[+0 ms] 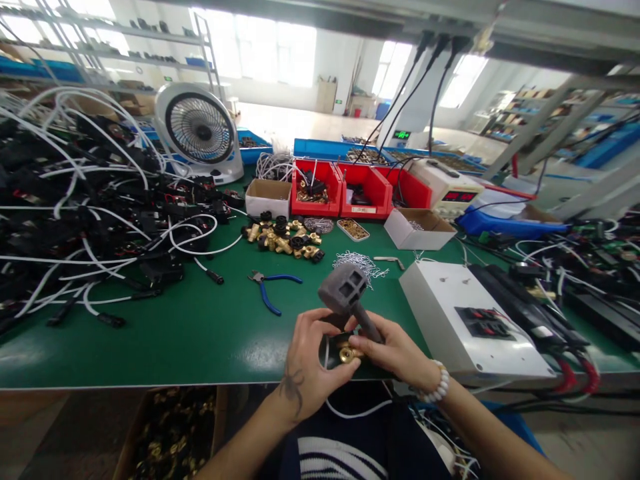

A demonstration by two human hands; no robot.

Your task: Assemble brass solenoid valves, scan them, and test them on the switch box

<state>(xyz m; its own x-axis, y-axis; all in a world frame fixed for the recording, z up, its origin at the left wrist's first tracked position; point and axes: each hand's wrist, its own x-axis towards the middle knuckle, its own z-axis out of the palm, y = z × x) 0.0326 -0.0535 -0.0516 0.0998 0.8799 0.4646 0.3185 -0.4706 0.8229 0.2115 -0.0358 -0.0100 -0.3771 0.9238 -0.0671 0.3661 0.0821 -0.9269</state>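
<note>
My left hand (313, 357) is curled round a small black part (341, 338), with a white cable beside it. The left thumb tip reaches a brass fitting (346, 354) whose round open end faces me. My right hand (393, 347) pinches that fitting from the other side, its thumb on top. A dark grey hammer-shaped piece (345, 288) with square openings in its head rises just beyond the hands. Its stem runs down behind the right fingers, so I cannot tell whether they grip it. Blue-handled cutters (270, 288) lie apart on the green bench (215, 353), to the left.
Brass fittings (285, 241) are heaped ahead, before red bins (363, 193). Tangled white cables with black parts (100, 220) fill the left, near a fan (200, 130). Thin wires (357, 261) lie beyond the hands. A white switch box (465, 320) stands at right.
</note>
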